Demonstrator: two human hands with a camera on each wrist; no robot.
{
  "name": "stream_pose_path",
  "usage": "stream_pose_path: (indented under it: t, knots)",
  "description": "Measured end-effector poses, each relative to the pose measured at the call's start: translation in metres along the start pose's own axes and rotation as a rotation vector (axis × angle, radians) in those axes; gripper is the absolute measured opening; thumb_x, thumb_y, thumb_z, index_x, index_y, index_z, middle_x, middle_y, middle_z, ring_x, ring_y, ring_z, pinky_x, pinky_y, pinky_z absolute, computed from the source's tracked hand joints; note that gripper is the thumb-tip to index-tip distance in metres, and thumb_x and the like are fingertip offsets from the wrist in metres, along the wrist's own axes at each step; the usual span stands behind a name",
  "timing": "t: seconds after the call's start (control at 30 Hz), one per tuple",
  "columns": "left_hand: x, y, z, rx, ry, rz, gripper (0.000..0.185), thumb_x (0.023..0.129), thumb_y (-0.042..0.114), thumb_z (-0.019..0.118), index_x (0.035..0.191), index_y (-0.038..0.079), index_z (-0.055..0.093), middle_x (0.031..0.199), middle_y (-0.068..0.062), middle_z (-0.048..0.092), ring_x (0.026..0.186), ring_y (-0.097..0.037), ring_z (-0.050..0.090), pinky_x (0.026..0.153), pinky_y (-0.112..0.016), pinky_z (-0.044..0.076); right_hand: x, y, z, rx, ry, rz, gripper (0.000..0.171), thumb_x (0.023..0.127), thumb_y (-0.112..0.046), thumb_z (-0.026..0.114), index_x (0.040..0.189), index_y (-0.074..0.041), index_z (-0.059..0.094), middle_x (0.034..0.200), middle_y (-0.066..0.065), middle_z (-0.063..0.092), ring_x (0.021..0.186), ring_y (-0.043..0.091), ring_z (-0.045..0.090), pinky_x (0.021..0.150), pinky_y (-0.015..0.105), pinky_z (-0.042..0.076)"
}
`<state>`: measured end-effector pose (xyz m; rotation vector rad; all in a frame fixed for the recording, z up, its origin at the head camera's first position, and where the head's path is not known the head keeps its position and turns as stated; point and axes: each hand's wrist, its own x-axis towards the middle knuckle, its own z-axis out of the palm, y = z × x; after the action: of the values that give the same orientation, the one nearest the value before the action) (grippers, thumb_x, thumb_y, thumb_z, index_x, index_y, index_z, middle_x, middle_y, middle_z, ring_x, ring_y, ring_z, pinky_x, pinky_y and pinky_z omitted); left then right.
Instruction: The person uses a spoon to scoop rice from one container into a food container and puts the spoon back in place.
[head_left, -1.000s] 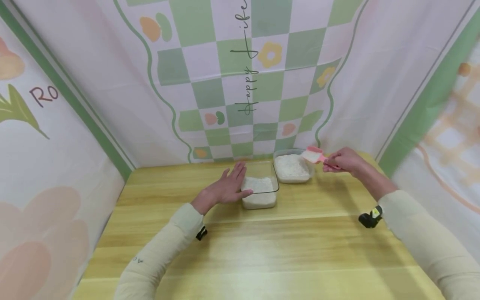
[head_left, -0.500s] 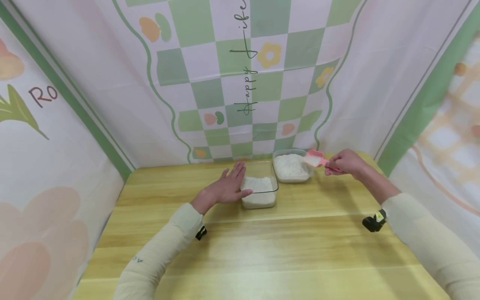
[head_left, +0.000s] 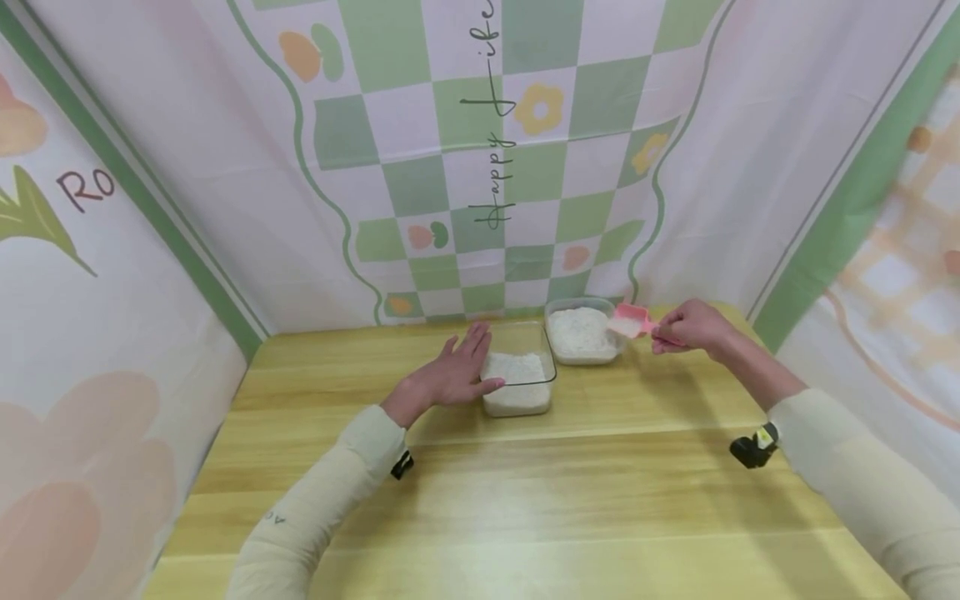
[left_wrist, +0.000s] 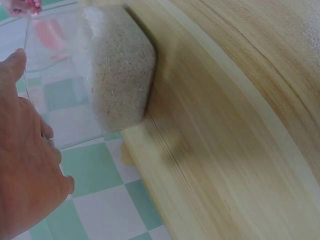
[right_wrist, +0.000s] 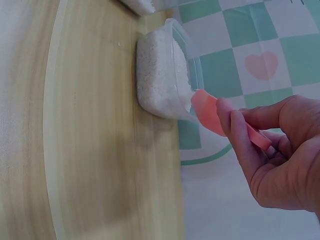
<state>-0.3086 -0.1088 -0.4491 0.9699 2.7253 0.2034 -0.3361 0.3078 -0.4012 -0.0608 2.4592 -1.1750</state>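
The wooden table point(head_left: 525, 492) lies bare in front of two clear tubs of white grains set near its far edge by the backdrop. The left hand point(head_left: 450, 379) lies flat, fingers straight, against the nearer tub point(head_left: 520, 379), probably steadying it. The right hand point(head_left: 690, 327) pinches a pink scoop point(head_left: 632, 321) over the farther tub's point(head_left: 583, 335) right rim, seemingly empty.

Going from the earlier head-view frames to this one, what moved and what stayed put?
The right hand brought the pink scoop down and slightly right, from above the far container of rice to its right rim; its grip on the handle is unchanged. The scoop showed white rice earlier; now I cannot tell. The left hand stayed flat against the near container. Neither container shifted on the table.
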Motion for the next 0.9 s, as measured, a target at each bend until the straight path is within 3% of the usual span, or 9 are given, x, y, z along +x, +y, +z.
stream_pose_path:
  t: [0.7, 0.9]
  knots:
    - [-0.001, 0.000, -0.001, 0.007, 0.020, 0.016, 0.091, 0.103, 0.062, 0.029, 0.158, -0.003, -0.004, 0.167, -0.018, -0.011, 0.156, -0.026, -0.012, 0.125, -0.056, 0.007, -0.015, -0.014, 0.004, -0.125, 0.005, -0.038, 0.029, 0.098, -0.006, 0.057, 0.108, 0.021, 0.063, 0.072, 0.005, 0.075, 0.063, 0.006, 0.070, 0.063, 0.021, 0.058]
    - [-0.001, 0.001, -0.001, 0.003, 0.027, 0.020, 0.091, 0.103, 0.061, 0.031, 0.158, -0.004, -0.002, 0.168, -0.019, -0.009, 0.156, -0.027, -0.011, 0.125, -0.055, 0.008, -0.022, -0.022, 0.007, -0.232, 0.021, -0.089, 0.025, 0.097, -0.006, 0.059, 0.100, 0.018, 0.067, 0.071, 0.007, 0.074, 0.061, 0.009, 0.070, 0.061, 0.023, 0.058]
